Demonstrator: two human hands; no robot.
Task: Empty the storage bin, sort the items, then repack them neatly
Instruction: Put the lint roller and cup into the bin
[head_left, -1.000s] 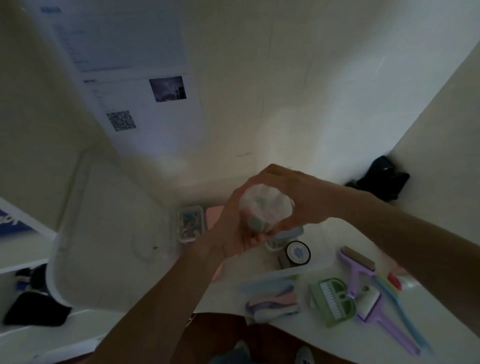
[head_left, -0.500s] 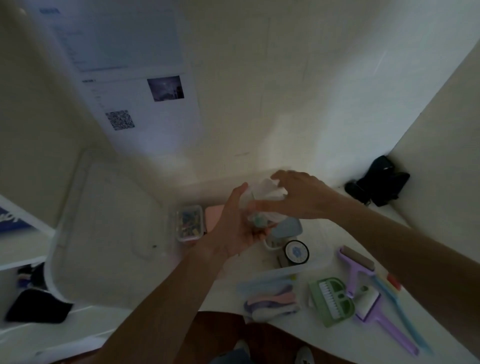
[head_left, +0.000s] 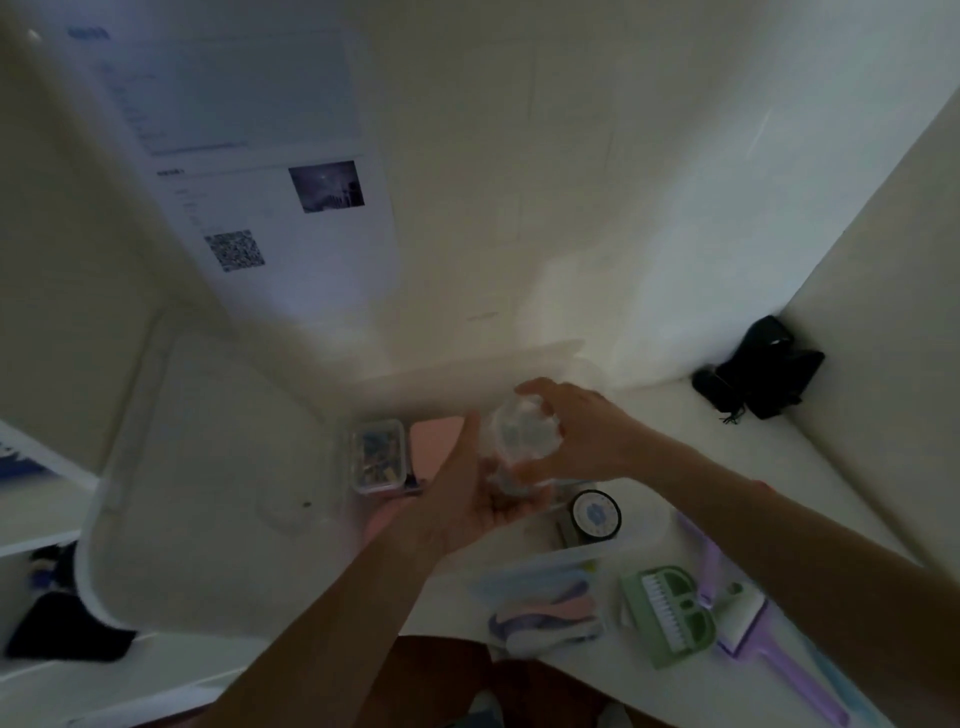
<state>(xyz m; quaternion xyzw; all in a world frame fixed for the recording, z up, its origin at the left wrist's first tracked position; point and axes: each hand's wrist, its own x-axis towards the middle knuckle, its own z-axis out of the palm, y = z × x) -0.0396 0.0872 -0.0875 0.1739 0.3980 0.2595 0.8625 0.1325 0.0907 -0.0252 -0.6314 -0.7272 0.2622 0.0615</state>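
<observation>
A clear plastic jar (head_left: 524, 434) is held between both hands above the clear storage bin (head_left: 550, 356). My left hand (head_left: 470, 499) cups it from below, and my right hand (head_left: 576, 436) grips its top from the right. Inside the bin lie a small clear box of colourful bits (head_left: 376, 454), a pink flat item (head_left: 434, 441) and a round black tin with a blue label (head_left: 595, 514). The jar's contents are blurred.
The bin's white lid (head_left: 208, 483) leans at the left. On the white table in front lie a packet of pastel items (head_left: 545, 605), a green brush set (head_left: 670, 613), a purple squeegee (head_left: 763, 654) and a blue stick (head_left: 841, 691). A black object (head_left: 761, 376) sits in the far right corner.
Both hands moved the jar a little lower and to the right. My right hand shifted from covering the jar's far side to gripping its top from the right.
</observation>
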